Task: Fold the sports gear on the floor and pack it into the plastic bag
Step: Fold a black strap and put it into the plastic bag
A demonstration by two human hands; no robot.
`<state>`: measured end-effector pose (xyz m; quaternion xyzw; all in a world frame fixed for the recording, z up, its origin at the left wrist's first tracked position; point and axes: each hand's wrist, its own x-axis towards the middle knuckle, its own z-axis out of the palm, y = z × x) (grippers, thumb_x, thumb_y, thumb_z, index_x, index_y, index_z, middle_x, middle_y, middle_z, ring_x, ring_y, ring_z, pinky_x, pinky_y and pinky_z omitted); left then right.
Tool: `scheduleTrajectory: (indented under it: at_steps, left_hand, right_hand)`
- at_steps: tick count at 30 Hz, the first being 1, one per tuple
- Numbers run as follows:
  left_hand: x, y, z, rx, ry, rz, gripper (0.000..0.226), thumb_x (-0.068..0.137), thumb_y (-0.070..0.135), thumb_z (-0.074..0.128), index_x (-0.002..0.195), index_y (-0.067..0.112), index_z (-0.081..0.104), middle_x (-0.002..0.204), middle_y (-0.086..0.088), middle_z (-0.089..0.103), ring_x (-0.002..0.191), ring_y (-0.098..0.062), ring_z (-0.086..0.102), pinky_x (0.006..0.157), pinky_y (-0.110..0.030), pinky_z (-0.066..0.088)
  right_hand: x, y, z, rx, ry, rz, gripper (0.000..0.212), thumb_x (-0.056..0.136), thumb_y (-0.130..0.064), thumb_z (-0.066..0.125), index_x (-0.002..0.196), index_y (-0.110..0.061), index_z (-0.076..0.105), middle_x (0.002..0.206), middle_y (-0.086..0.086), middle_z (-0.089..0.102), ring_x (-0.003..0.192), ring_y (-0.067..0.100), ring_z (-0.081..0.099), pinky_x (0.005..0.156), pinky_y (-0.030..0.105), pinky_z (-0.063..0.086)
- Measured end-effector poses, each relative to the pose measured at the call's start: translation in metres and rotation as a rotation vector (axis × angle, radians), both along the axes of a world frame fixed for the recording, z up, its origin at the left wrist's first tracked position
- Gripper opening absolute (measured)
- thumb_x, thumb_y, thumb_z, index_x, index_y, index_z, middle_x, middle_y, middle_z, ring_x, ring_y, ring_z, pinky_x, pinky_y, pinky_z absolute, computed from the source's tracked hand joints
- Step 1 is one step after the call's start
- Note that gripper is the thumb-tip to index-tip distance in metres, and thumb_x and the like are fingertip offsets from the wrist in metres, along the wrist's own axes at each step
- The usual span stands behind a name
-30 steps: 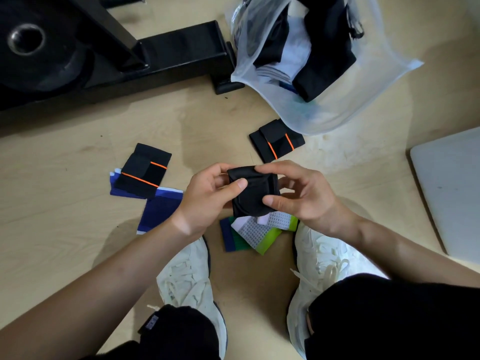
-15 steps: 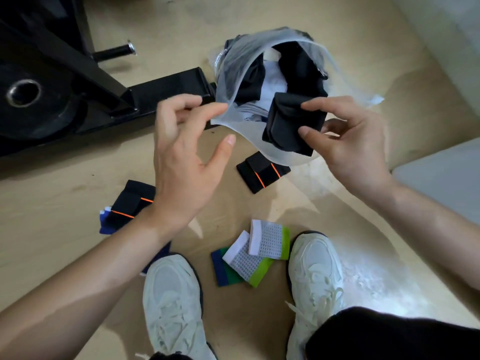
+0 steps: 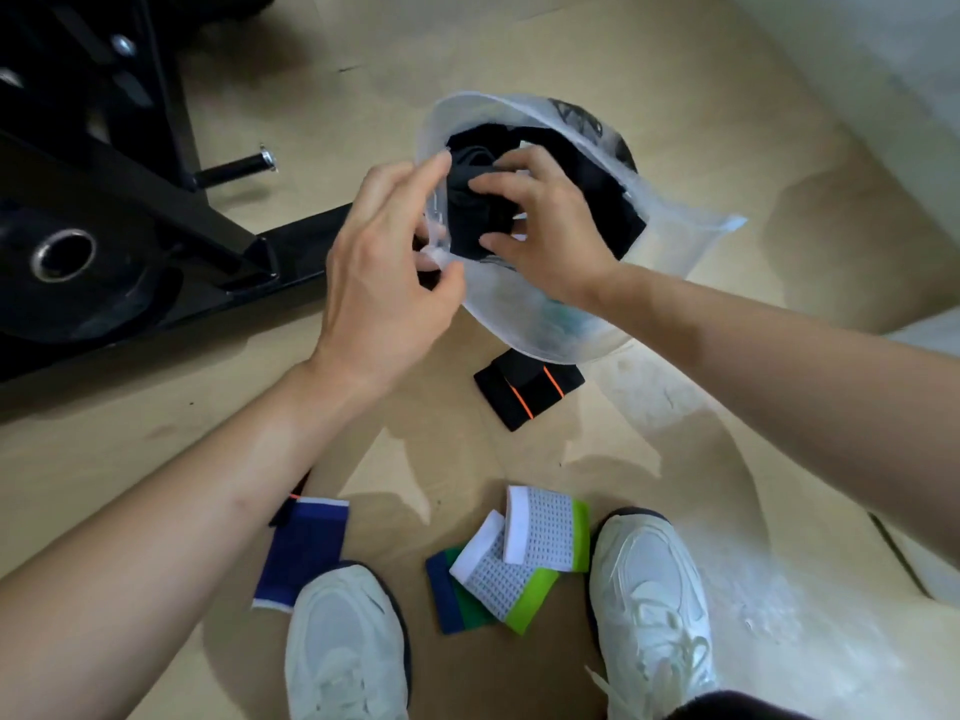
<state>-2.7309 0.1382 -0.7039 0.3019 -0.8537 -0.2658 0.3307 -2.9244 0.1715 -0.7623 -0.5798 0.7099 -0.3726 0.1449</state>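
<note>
Packing now: the folded black wrap [image 3: 470, 226], held short of the plastic bag [image 3: 545, 330] half a second ago, is inside its mouth.
Right hand [image 3: 540, 220]: fingers curled round the wrap, pressing it in.
Left hand [image 3: 384, 283]: pinching the bag's near rim open.
Unpacked on the floor [image 3: 156, 449]: orange-striped wrap [image 3: 524, 394], mesh bands [image 3: 540, 532], blue wristband [image 3: 304, 553].

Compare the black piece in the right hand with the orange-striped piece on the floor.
The black piece shows no stripes; the orange-striped piece has two. The right hand holds the black piece at the plastic bag's mouth; the orange-striped piece lies on the floor. Both are black and folded.
</note>
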Motion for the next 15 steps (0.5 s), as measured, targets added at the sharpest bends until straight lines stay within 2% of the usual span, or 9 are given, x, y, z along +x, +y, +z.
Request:
scheduleTrajectory:
  at_steps: [2, 5, 7, 10, 12, 15]
  left_hand:
    - [-0.002, -0.006, 0.007, 0.027, 0.019, 0.023, 0.065, 0.08, -0.006, 0.062, 0.143, 0.008, 0.054, 0.128, -0.002, 0.052, 0.091, -0.01, 0.065, 0.075, -0.027, 0.06]
    - [0.0, -0.012, 0.014, 0.084, 0.056, 0.053, 0.065, 0.08, -0.006, 0.061, 0.142, 0.01, 0.055, 0.128, 0.005, 0.048, 0.093, -0.01, 0.066, 0.068, -0.021, 0.058]
    - [0.003, -0.015, 0.014, 0.118, 0.075, 0.062, 0.065, 0.08, -0.006, 0.063, 0.142, 0.011, 0.055, 0.129, 0.004, 0.05, 0.094, -0.011, 0.067, 0.067, -0.025, 0.06]
    - [0.008, -0.014, 0.009, 0.147, 0.08, 0.047, 0.065, 0.08, -0.007, 0.066, 0.142, 0.012, 0.056, 0.129, 0.001, 0.052, 0.096, -0.015, 0.068, 0.066, -0.03, 0.061]
    - [0.009, -0.01, 0.007, 0.156, 0.08, 0.028, 0.064, 0.081, -0.007, 0.067, 0.142, 0.011, 0.056, 0.13, 0.0, 0.053, 0.096, -0.017, 0.067, 0.067, -0.027, 0.061]
    - [0.011, -0.008, 0.007, 0.175, 0.083, -0.009, 0.062, 0.083, -0.006, 0.069, 0.141, 0.011, 0.056, 0.13, 0.001, 0.052, 0.097, -0.015, 0.066, 0.071, -0.022, 0.06]
  right_hand:
    - [-0.004, -0.015, -0.001, 0.034, 0.12, 0.071, 0.055, 0.08, -0.005, 0.077, 0.133, -0.012, 0.062, 0.139, 0.01, 0.048, 0.126, 0.026, 0.053, 0.102, 0.038, 0.05]
    - [-0.013, -0.034, -0.006, 0.177, 0.389, 0.212, 0.055, 0.086, -0.009, 0.072, 0.138, -0.013, 0.057, 0.148, 0.014, 0.041, 0.123, 0.036, 0.053, 0.098, 0.043, 0.049]
    - [-0.017, -0.039, -0.011, 0.333, 0.611, 0.298, 0.053, 0.093, -0.025, 0.063, 0.145, -0.02, 0.05, 0.153, 0.013, 0.034, 0.123, 0.04, 0.048, 0.096, 0.048, 0.048]
    - [-0.016, -0.041, -0.012, 0.621, 0.848, 0.262, 0.057, 0.101, -0.052, 0.038, 0.155, -0.038, 0.024, 0.162, 0.002, 0.018, 0.141, 0.035, 0.027, 0.103, 0.049, 0.038]
    - [-0.012, -0.043, -0.009, 0.708, 0.898, 0.239, 0.059, 0.101, -0.057, 0.029, 0.156, -0.043, 0.014, 0.164, -0.002, 0.012, 0.146, 0.033, 0.017, 0.105, 0.048, 0.034]
    - [-0.006, -0.048, -0.004, 0.741, 0.823, 0.218, 0.059, 0.1, -0.056, 0.034, 0.155, -0.043, 0.018, 0.16, 0.001, 0.017, 0.144, 0.036, 0.017, 0.104, 0.049, 0.035]
